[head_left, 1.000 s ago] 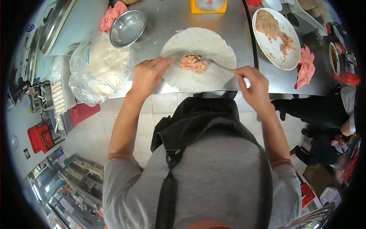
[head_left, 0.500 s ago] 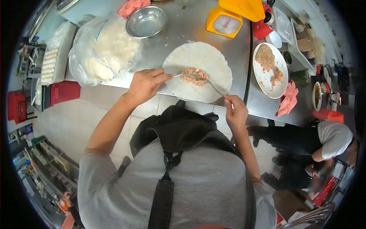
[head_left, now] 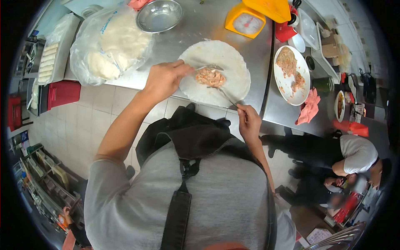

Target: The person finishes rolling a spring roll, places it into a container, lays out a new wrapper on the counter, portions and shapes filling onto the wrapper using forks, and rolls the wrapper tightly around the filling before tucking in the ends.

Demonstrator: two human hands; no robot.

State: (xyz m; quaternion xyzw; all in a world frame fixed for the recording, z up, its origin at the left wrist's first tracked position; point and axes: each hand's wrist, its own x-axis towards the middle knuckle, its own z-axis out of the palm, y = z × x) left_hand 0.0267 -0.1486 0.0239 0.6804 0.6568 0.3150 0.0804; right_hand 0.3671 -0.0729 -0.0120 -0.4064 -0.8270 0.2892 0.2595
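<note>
Near the front edge of the steel table, a round sheet of dough lay flat, its near rim reaching about to that edge, and a mound of pinkish filling sat on the sheet, around its middle. The left hand, palm down over the sheet's left rim, pinched a slim metal utensil between thumb and fingers — its tip lay along the far side of the mound. The right hand, just off the front edge, pinched the handle of a second utensil, whose head met the mound's near side. Toward the left end stood a plastic bag of dough, with a metal bowl beyond it — a yellow scale stood toward the right edge, and past the seam an oval plate carried more of the mix, a pink cloth beside it
</note>
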